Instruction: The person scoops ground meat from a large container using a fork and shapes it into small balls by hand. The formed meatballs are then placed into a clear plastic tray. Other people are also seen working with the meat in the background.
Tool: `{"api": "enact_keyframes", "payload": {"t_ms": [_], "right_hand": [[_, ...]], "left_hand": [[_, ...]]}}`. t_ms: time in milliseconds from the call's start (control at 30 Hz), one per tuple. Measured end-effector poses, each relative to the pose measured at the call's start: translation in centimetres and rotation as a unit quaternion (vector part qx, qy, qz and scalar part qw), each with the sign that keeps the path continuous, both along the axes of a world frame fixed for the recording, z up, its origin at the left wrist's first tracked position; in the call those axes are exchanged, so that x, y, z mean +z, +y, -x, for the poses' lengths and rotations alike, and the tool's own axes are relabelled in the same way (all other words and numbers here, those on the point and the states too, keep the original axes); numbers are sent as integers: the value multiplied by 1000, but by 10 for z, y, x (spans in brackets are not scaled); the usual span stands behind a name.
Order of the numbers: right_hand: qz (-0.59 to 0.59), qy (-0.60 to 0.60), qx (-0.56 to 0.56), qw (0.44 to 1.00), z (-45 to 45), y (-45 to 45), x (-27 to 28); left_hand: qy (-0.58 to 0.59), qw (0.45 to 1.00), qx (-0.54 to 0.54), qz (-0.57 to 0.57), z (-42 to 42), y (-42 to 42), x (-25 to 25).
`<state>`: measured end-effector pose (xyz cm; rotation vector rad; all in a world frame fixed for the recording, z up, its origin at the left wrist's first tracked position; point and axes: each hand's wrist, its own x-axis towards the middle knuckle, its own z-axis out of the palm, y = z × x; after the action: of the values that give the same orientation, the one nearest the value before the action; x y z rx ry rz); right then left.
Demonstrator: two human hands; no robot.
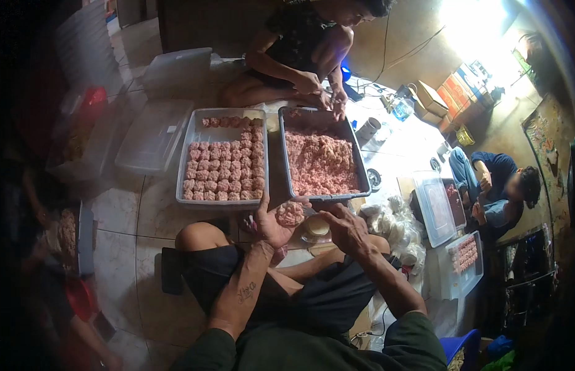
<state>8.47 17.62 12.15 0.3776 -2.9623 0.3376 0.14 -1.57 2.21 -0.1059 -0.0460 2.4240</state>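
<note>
On the palm and fingers of my left hand rests a lump of pink minced meat. My right hand grips a small metal utensil, perhaps a fork, whose tip touches the lump's right side. Beyond my hands, on the right, stands a dark-rimmed plastic tub holding a mass of minced meat. To its left is a clear plastic box with rows of meat balls; part of its floor shows near the back.
A co-worker sits across, with hands at the tub's far rim. Plastic bags lie beside my right knee. Another person sits at right near a box of meat balls. Box lids lie at left; a phone is by my left knee.
</note>
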Motion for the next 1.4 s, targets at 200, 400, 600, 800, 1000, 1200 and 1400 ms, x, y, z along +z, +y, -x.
{"api": "enact_keyframes", "payload": {"t_ms": [200,400,600,800,1000,1200,1400], "right_hand": [[36,12,-57,998,-13,-27,26],[70,-64,-132,987,-28,-60,4],[116,-21,-123,985,-26,-69,2],[130,-12,-67,989,-29,-33,-8],[468,-102,-154,864,-13,-13,-37],[645,-221,-37,730,-12,-35,16],[346,-114,2,932,3,-49,73]], "left_hand": [[-60,995,50,54,1,4,9],[-46,993,107,36,4,9,-4],[-70,980,107,155,-1,11,-20],[-35,983,9,178,-4,9,-27],[109,916,-122,366,-14,8,40],[230,921,-212,233,-12,-41,115],[726,424,98,532,-17,-44,86]]}}
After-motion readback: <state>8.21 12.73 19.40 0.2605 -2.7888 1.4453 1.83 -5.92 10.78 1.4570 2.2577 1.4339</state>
